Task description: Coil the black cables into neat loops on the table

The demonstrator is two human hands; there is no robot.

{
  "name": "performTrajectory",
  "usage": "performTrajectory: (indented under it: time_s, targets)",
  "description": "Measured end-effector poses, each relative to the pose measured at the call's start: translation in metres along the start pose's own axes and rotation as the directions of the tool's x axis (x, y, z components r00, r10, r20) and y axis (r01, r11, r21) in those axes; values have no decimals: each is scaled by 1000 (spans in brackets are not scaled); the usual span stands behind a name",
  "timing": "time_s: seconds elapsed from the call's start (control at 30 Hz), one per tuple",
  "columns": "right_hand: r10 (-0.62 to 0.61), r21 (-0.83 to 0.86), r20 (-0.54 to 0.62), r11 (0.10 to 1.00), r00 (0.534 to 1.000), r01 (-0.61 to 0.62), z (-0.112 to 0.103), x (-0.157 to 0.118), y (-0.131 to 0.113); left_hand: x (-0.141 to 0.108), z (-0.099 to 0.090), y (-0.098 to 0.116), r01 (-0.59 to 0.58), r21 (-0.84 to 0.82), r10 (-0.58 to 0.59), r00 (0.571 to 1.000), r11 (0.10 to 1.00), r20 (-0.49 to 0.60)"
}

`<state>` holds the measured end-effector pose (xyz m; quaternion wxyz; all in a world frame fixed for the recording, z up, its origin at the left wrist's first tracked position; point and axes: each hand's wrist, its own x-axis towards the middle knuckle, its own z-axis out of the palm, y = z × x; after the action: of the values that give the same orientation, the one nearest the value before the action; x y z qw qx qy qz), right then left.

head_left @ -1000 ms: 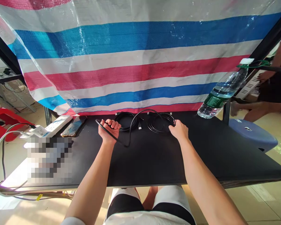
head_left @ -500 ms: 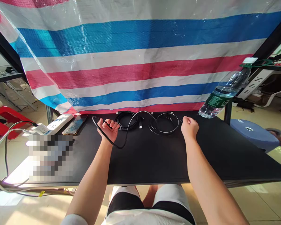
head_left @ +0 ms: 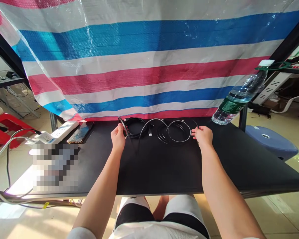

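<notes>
Pinched between thumb and fingers, a black cable (head_left: 123,123) rises from my left hand (head_left: 118,138) and drops in a blurred loop toward the desktop. It arches right into a loose coil (head_left: 179,142) on the black desk. Just right of that coil, my right hand (head_left: 203,136) is closed on a thin dark piece of cable that shows above and below the fingers; its tip is too small to make out. Behind and between the hands lies a second black cable coil (head_left: 137,136), with a light-coloured plug (head_left: 150,134) beside it.
A phone (head_left: 81,132) and a white power strip (head_left: 64,130) with plugged-in cords lie at left, near a blurred-out patch. A water bottle (head_left: 230,106) leans at the back right. A striped plastic sheet (head_left: 149,73) hangs behind the desk (head_left: 161,172).
My left hand has turned upright and shifted slightly right, swinging its cable loop. My right hand has turned from a fist, and a thin dark piece now shows in its fingers.
</notes>
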<state>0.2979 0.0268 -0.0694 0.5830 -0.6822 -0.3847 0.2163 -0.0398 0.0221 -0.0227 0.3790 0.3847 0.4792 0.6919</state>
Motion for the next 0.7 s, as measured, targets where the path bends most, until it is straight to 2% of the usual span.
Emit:
performTrajectory:
  time_s: [0.07, 0.17, 0.23, 0.3, 0.37, 0.43, 0.5, 0.57, 0.63, 0.7]
  targets:
    - [91, 324, -15, 942, 996, -81, -2, -2, -10, 3, -2, 3, 19, -96, -24, 998, 995, -49]
    - [133, 674, 18, 730, 991, -110, -9, -8, -24, 12, -10, 10, 94, -298, -133, 985, 950, -114]
    - [167, 801, 18, 588, 986, -115, -15, -12, -31, 20, -20, 16, 181, -418, -264, 953, 890, -151]
    - [225, 879, 7, 463, 974, -114, -20, -16, -35, 28, -33, 19, 258, -508, -411, 886, 822, -214]
    - [270, 928, -4, 359, 963, -96, -22, -18, -39, 33, -45, 21, 290, -561, -484, 843, 776, -234]
    - [297, 958, -23, 280, 955, -64, -22, -19, -42, 36, -53, 22, 292, -594, -510, 827, 750, -237]
    - [324, 973, -38, 228, 945, -39, -22, -21, -46, 37, -56, 22, 289, -609, -518, 822, 739, -238]
    - [343, 976, -39, 214, 939, -37, -22, -22, -49, 37, -55, 21, 297, -607, -526, 816, 737, -239]
    - [326, 967, -30, 250, 945, -55, -21, -24, -51, 36, -50, 21, 324, -590, -536, 814, 740, -225]
    - [260, 935, -18, 347, 965, -77, -19, -25, -51, 34, -44, 21, 357, -555, -529, 828, 751, -183]
